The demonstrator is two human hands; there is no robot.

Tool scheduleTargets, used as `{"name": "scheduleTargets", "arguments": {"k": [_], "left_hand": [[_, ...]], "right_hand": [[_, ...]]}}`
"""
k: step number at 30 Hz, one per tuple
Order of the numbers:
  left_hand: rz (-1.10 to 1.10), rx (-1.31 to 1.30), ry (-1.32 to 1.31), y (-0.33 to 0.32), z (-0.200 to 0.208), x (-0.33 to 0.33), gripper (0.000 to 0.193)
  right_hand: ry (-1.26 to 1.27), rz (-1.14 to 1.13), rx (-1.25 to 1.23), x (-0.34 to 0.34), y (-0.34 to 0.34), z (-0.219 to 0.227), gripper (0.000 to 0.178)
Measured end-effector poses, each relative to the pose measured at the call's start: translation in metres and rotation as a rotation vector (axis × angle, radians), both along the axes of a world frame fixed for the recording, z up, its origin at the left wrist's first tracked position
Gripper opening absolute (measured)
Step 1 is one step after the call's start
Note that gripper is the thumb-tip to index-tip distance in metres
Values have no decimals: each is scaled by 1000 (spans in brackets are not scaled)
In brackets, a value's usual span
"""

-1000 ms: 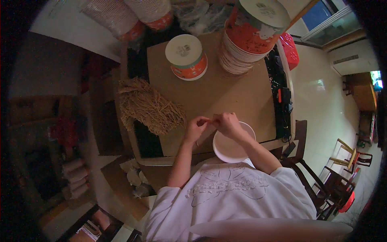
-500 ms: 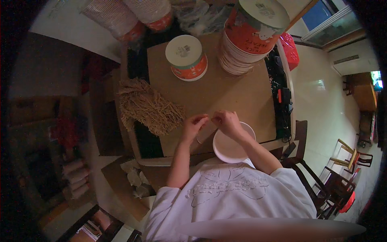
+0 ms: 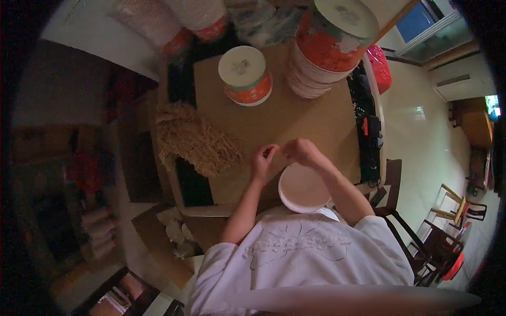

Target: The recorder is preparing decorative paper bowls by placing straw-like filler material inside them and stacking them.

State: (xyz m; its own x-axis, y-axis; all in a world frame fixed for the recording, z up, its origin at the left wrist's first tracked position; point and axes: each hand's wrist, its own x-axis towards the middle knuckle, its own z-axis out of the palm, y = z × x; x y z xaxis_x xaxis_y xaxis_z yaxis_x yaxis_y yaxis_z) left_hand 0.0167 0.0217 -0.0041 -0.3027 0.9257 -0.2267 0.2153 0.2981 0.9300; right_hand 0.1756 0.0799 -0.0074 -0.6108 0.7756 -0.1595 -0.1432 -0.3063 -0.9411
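My left hand (image 3: 264, 162) and my right hand (image 3: 304, 152) are close together above the brown board, a small gap between them. Both have their fingers pinched; whatever they hold is too small and blurred to make out. Under my right wrist an open white paper bucket (image 3: 302, 190) leans against the table's near edge, its pale inside facing up. To the left of my hands lies a tangled bundle of tan twine cords (image 3: 197, 141).
Beyond my hands an orange-and-green paper bucket (image 3: 245, 75) stands upside down, and a tall stack of such buckets (image 3: 329, 47) is at the far right. Wrapped bucket stacks (image 3: 197, 18) fill the far left. A black device with cables (image 3: 372, 129) lies along the right edge.
My left hand has shifted slightly right and its fingers have curled more. My right hand has moved a little right and away from me, and the bucket's rim shows slightly differently.
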Motion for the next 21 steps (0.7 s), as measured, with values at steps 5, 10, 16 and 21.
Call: {"name": "scheduleTargets", "arguments": {"k": [5, 10, 16, 21], "left_hand": [[7, 174, -331, 4, -43, -1, 9], [-21, 152, -402, 10, -22, 9, 8], [-254, 5, -195, 4, -36, -13, 8], [-215, 186, 60, 8, -38, 1, 9]], "right_hand": [[-507, 347, -123, -9, 34, 29, 26], [-390, 281, -445, 7, 33, 27, 22], [-386, 341, -315, 8, 24, 31, 18], [-534, 407, -240, 13, 28, 28, 13]]}}
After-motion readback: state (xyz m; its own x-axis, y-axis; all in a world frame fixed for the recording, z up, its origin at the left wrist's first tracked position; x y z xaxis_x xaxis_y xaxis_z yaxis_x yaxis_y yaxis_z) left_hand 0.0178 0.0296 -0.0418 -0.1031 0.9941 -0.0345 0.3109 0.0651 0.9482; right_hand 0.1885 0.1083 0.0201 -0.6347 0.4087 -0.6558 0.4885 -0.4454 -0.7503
